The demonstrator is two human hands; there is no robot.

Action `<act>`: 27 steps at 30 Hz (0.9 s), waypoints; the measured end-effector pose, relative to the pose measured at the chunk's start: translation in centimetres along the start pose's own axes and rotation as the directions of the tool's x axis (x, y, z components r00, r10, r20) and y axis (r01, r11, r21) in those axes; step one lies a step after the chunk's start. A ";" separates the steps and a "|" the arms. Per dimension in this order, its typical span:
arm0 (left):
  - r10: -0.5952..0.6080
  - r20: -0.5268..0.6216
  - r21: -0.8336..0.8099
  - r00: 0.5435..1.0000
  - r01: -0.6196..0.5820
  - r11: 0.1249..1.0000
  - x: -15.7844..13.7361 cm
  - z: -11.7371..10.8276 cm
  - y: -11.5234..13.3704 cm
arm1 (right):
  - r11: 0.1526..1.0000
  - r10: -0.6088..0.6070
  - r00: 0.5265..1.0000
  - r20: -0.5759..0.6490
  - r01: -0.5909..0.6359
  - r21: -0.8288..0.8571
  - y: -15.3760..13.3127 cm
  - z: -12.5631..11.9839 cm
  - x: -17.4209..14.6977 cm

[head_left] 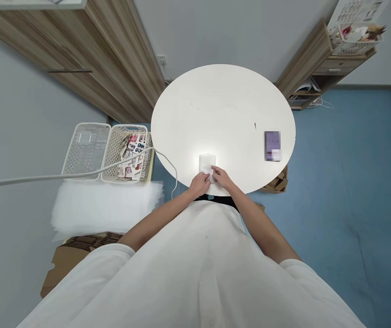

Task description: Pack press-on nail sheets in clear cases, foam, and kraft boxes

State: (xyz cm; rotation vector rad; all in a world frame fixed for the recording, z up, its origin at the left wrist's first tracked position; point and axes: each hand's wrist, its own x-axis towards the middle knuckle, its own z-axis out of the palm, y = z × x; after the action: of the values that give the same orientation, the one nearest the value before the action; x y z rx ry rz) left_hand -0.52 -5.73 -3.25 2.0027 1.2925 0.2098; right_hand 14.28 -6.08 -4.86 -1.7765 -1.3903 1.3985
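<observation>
A small white translucent pouch (207, 161) lies flat on the white oval table (221, 105), close to its near edge. My left hand (200, 183) is curled at the pouch's lower left corner, fingers closed on it. From the right, my right hand (221, 177) grips the pouch's lower right side, with the index finger reaching over it. The fingertips of both hands almost meet. Whatever the pouch contains cannot be made out.
A purple pixelated item (272, 146) lies at the table's right. Left of the table are a basket of printed cards (109, 143), another white basket (66, 159), stacked white sheets (100, 207) and cardboard boxes (66, 264). A white cable (82, 174) crosses there.
</observation>
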 end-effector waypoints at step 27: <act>0.121 -0.132 0.094 0.984 -0.109 0.990 1.8 -0.3 -1.9 | 0.530 -0.188 0.969 0.157 0.235 -0.815 -2.3 1.2 -0.8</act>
State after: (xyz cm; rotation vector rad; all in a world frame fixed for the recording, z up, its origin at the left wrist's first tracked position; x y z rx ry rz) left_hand -1.19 -3.67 -4.68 2.1721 1.2902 0.3579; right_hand 12.31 -6.18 -3.03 -1.9629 -2.4878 0.6325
